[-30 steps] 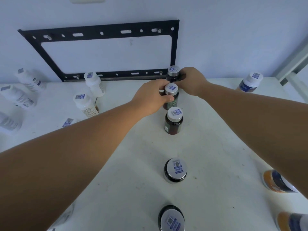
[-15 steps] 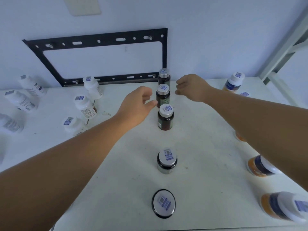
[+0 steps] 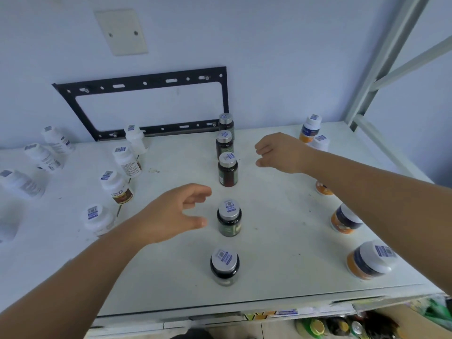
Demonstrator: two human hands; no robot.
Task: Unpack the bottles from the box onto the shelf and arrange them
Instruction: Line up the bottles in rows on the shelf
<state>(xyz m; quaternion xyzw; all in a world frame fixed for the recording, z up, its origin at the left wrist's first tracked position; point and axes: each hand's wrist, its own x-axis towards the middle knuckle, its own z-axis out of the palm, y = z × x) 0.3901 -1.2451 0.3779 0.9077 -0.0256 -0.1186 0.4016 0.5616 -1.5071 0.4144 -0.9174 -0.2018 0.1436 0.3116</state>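
Note:
Several dark bottles with silver caps stand in a line down the middle of the white shelf [image 3: 281, 253]: the back ones [image 3: 225, 123], a middle one [image 3: 228, 169], one lower [image 3: 229, 218] and the nearest [image 3: 224, 265]. My left hand [image 3: 171, 215] hovers open just left of the lower dark bottle, thumb and fingers apart, touching nothing. My right hand [image 3: 281, 152] hangs loosely open to the right of the middle bottles, holding nothing. The box is out of sight.
White bottles [image 3: 123, 161] stand on the left side of the shelf. Orange-and-navy bottles [image 3: 344, 220] line the right side. A black metal bracket [image 3: 146, 104] hangs on the back wall. A grey shelf post [image 3: 376, 62] rises at the right. The shelf's front edge [image 3: 244, 308] is close below.
Both hands let go of the back dark bottles and drew toward me. The left hand came down beside the lower bottle. The view pulled back and tilted lower.

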